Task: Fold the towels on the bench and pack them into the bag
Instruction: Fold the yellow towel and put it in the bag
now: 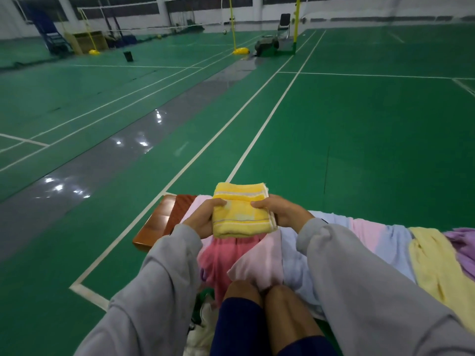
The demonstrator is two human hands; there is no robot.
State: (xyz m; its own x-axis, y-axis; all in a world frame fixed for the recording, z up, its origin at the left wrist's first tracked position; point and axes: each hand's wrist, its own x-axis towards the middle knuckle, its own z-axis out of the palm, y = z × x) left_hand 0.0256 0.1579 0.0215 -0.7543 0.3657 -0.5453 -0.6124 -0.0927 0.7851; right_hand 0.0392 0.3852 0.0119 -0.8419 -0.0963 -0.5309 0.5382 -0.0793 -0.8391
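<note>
A folded yellow towel (241, 214) sits just below the middle of the view, toward six o'clock, held up between both hands above the bench (159, 222). It is bright yellow terry cloth, folded into a thick, compact rectangle. Pale whitish stripe bands run across it near its far end and again near its near end, and the stacked edges of the layers show along its three o'clock side. The left hand (203, 219) grips the towel's nine o'clock edge, thumb curled over the top and fingers tucked beneath. The right hand (280, 211) grips the three o'clock edge, with digits curled over the top. Both arms wear grey sleeves (159, 278). The bench is glossy brown wood, bare only at its end, at nine o'clock of the towel. The rest lies under loose towels: a deep pink towel (226, 255) directly at six o'clock of the yellow one, a pale pink towel (259, 263) beside it, then a light blue towel (295, 263). Farther toward four o'clock are a pale yellow towel (434, 263) and a purple towel (462, 245) at the frame's edge. A green court floor (359, 129) with white lines fills the twelve o'clock half.
</note>
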